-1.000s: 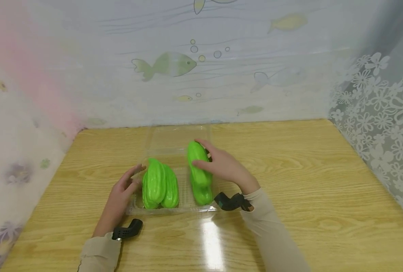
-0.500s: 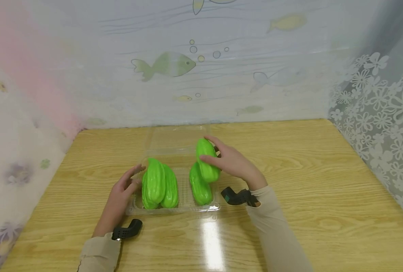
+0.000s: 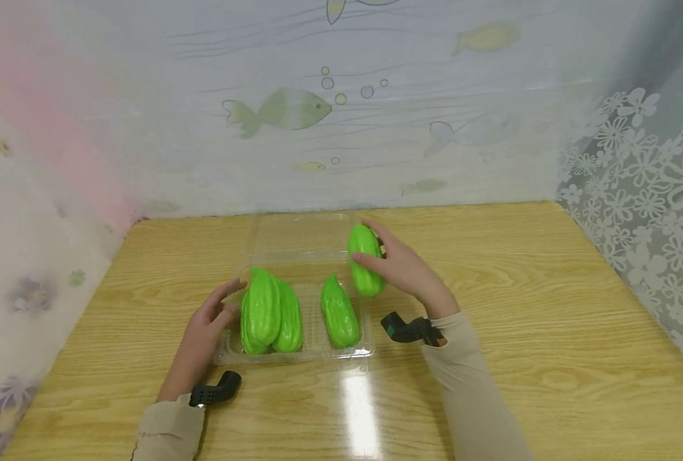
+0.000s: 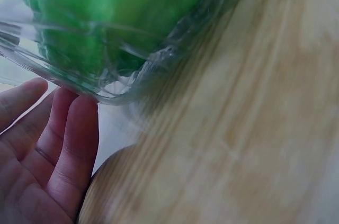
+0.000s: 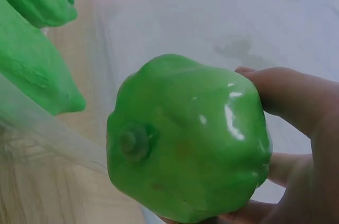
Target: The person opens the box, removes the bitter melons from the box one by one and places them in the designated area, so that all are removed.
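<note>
One green veggie (image 3: pixel 366 259) is in my right hand (image 3: pixel 400 266), thumb and fingers gripping it, held up near the right side of the clear box (image 3: pixel 312 323). My left hand (image 3: pixel 205 323) is loose, touching the left side. Inside, one more green veggie (image 3: pixel 340 315) lies right and a bunch (image 3: pixel 265 312) lies left. A wood table (image 3: pixel 491 288) is underneath.

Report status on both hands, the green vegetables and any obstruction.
Right hand grips one green vegetable at right side of clear container. Left hand touches its left side. More green vegetables inside; no obstruction visible.
</note>
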A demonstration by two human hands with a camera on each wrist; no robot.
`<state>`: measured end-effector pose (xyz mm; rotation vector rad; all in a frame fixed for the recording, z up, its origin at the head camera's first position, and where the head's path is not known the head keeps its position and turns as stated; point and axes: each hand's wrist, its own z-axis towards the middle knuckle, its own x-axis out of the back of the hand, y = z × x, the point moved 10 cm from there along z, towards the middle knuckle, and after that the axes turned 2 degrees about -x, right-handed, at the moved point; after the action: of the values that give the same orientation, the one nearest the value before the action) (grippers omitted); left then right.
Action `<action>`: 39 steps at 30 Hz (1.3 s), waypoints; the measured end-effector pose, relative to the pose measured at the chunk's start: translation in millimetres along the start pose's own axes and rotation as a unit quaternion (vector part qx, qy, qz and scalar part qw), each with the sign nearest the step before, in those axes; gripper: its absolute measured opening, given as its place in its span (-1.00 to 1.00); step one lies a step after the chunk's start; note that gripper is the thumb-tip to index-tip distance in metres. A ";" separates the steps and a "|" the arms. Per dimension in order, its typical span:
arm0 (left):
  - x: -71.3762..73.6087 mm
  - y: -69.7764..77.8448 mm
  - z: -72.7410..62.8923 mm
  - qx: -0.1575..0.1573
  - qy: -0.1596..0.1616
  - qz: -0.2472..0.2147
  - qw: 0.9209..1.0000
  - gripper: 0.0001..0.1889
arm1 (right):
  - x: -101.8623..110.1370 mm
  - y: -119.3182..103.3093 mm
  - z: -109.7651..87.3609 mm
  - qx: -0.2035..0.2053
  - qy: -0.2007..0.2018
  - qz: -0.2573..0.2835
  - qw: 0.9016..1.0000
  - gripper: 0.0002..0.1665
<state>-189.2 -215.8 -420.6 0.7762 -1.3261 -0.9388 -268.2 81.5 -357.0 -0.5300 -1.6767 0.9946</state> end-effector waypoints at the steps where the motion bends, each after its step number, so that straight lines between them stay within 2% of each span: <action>1: -0.1 0.4 0.1 0.000 0.000 -0.001 1.000 -0.57 | 1.0 0.8 0.1 0.001 0.000 0.001 1.000 -0.15; 12: -0.3 0.6 -0.2 0.004 -0.004 -0.003 1.000 -0.55 | 8.3 12.2 -0.8 -0.002 -0.013 0.020 1.000 -0.23; 28: -0.6 1.6 -0.8 0.002 -0.003 -0.009 1.000 -0.56 | 12.3 33.9 5.0 -0.024 -0.013 0.019 0.999 -0.10; 39: 0.1 2.5 -1.1 0.006 0.000 -0.004 1.000 -0.56 | 9.6 47.4 6.1 -0.047 -0.024 0.036 0.998 -0.13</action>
<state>-187.8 -214.8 -418.4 0.7905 -1.3312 -0.9377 -283.4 112.8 -391.1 -0.6373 -1.7644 0.9897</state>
